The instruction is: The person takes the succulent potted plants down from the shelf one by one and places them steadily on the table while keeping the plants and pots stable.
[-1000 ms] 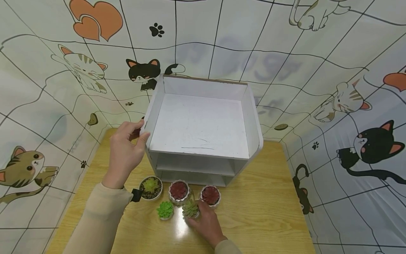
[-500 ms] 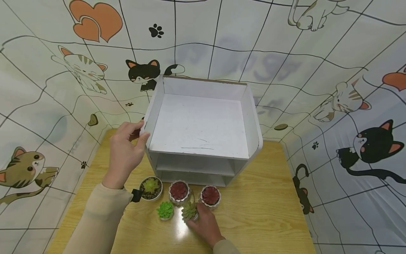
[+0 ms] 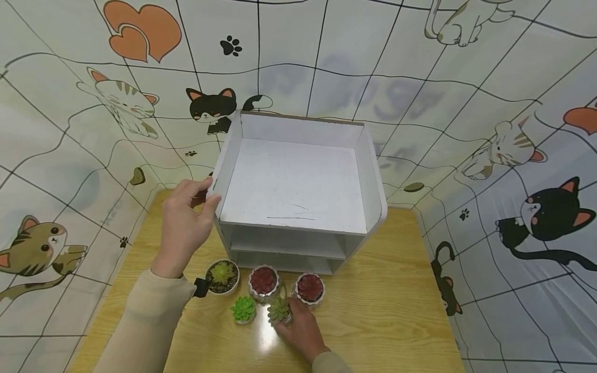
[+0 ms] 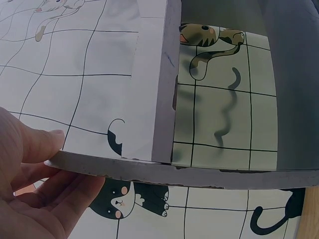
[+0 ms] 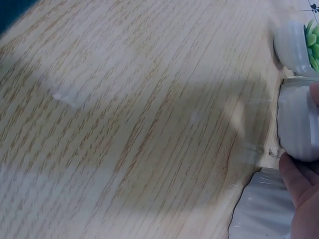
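Observation:
My left hand (image 3: 184, 223) pinches the left side panel of a white wooden shelf (image 3: 294, 176), thumb on one face and fingers on the other. That panel's edge (image 4: 164, 174) also shows in the left wrist view. On the table in front of the shelf, my right hand (image 3: 303, 331) grips a small grey-green potted succulent (image 3: 279, 311) by its white pot (image 5: 297, 124). To its left sits a bright green succulent (image 3: 243, 309). Behind it are two dark red succulents (image 3: 263, 281) in white ribbed pots, one close to my right fingers.
A yellow-green succulent in a round white pot (image 3: 214, 289) stands by my left wrist. The wooden table (image 3: 382, 305) extends to the right of the pots. Cat-patterned cloth walls (image 3: 308, 62) rise behind and at both sides.
The grey-green succulent has shifted and tilted slightly left in my right hand over the last second. My left hand and the shelf have stayed in place.

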The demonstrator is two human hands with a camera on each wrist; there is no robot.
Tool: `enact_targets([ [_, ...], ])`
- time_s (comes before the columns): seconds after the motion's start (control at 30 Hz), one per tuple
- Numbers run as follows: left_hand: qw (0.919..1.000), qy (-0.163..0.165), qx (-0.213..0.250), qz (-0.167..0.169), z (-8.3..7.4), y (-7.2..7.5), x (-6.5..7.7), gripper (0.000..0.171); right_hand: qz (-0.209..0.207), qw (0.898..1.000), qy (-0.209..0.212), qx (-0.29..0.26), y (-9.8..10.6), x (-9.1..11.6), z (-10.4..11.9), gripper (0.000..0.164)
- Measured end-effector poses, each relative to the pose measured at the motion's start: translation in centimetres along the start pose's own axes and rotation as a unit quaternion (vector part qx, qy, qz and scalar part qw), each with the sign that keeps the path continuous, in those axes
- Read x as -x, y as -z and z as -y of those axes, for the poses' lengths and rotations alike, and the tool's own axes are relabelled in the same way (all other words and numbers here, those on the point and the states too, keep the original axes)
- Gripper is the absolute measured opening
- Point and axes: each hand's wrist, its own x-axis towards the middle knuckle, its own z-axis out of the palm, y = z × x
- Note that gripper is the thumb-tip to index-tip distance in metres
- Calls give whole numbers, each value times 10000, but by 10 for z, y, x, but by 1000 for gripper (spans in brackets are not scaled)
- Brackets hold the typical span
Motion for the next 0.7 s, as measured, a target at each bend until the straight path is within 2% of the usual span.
enact_targets([
  [0.23,10000,24,34,7,1,0,0,34,83,10000,0,-1,-5,2,-2,45],
  [0.53,9999,27,-97,23,1,0,0,35,39,9999,23,108,-9,2,-6,49],
  [0.7,10000,21,-79,15,1,-1,0,35,198,9997,-121,73,-10,2,-7,47],
])
